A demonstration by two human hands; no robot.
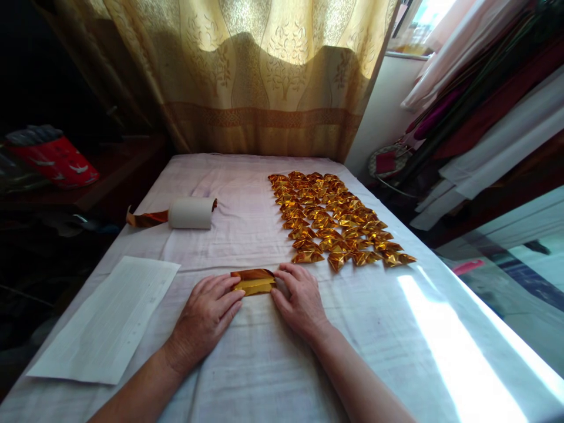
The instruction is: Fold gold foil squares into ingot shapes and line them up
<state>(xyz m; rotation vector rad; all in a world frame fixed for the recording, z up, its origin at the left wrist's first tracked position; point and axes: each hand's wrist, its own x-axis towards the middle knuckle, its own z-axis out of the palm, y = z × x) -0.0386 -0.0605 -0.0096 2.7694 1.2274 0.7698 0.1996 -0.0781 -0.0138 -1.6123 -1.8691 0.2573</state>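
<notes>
A sheet of gold foil paper, folded into a narrow strip with a crease along its length, lies on the cloth-covered table in front of me. My left hand grips its left end, thumb on the near edge and fingers on top. At the right end, my right hand has its thumb and fingers closed on the paper. Beyond the right hand, several folded gold foil ingots are laid out in rows. The palms and the undersides of the fingers are hidden.
A cardboard tube with gold foil sticking out of both ends lies at left. Nearer is a printed white sheet. A red container stands on a dark side table. A patterned curtain hangs behind; clothes hang at right.
</notes>
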